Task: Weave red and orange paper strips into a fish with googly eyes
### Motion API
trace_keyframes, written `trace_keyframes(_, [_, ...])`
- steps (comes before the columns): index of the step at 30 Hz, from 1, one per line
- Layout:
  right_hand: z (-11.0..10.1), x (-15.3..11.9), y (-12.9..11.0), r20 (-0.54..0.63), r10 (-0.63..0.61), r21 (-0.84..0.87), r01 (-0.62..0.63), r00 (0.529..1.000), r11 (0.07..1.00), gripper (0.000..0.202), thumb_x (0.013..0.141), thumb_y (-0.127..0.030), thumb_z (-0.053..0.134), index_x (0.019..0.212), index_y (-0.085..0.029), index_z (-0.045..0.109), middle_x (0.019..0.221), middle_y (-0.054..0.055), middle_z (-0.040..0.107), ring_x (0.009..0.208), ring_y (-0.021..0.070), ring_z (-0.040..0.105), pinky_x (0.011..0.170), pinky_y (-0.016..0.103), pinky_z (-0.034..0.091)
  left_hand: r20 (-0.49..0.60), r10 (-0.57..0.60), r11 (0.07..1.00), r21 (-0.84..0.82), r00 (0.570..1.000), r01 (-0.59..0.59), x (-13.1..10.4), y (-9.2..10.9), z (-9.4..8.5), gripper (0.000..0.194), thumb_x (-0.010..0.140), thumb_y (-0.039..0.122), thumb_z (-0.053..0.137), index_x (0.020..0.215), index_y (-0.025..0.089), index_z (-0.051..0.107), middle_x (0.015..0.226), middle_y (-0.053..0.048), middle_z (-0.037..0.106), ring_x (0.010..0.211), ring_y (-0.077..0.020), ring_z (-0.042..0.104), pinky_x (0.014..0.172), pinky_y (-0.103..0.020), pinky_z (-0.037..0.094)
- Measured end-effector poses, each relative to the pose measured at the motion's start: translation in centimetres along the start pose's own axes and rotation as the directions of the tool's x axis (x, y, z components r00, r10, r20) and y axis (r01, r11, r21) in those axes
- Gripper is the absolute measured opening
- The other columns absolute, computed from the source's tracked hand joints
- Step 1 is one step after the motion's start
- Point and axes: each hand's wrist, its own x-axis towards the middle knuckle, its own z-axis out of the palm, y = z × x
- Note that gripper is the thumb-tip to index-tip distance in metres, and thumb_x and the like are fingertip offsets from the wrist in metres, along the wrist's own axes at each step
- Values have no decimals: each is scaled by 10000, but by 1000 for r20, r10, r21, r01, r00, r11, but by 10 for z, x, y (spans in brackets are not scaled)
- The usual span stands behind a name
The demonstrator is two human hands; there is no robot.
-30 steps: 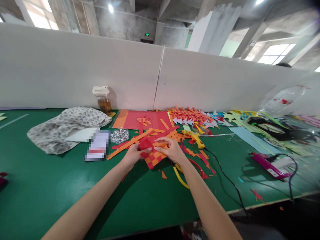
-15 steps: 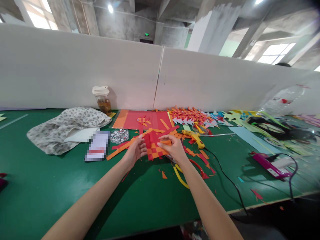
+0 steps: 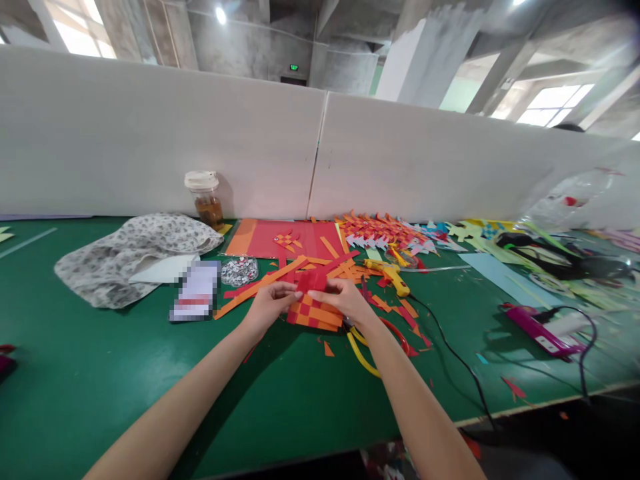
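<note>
A red and orange woven paper piece (image 3: pixel 314 312) is held just above the green table, its checkered part toward me. My left hand (image 3: pixel 273 305) pinches its left side, fingers closed. On its right side, my right hand (image 3: pixel 345 299) grips the paper with thumb on top. Orange and red paper strips (image 3: pixel 270 287) lie behind and left of the hands. Yellow- and red-handled scissors (image 3: pixel 364 353) lie partly under my right hand and wrist. Farther back, a small woven fish (image 3: pixel 287 241) rests on a red sheet (image 3: pixel 315 233).
Right of the hands are a yellow glue gun (image 3: pixel 390 275), its black cord and a magenta power strip (image 3: pixel 543 332). On the left are a phone (image 3: pixel 196 292), a bag of small eyes (image 3: pixel 239 271), patterned cloth (image 3: pixel 120 260) and a lidded cup (image 3: pixel 206 200).
My left hand has closed from a loose, spread pose onto the paper. The woven piece has tipped and moved slightly down toward me, and my right hand has shifted its hold.
</note>
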Motion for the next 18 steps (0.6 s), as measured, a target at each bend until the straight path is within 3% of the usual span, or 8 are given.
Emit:
trace_keyframes(4, [1,-2,1,-13,10,5,-10,1000,1000,368,590,-426,742,825,-145,704,792,49,711,725,201,654,673,319,517,45,-33,998,50,998,31,-6,4,5,348,559,421,776,741,153,651,673,4,615,552,-74,514,476,-166,399])
trace_keyframes(9, [2,-1,3,37,-27,-68,29,999,997,349,626,-436,720,821,-147,713,761,44,711,706,202,656,649,304,510,12,11,998,65,1000,-11,-8,7,5,334,557,419,778,731,159,661,638,16,592,518,-63,471,473,-170,388])
trace_keyframes(18, [3,1,9,24,-64,-115,66,998,991,359,615,-433,728,832,-150,684,793,47,701,749,205,645,677,310,509,-3,49,996,71,999,-48,-7,7,5,342,571,430,762,744,156,656,632,14,595,514,-79,484,472,-192,379])
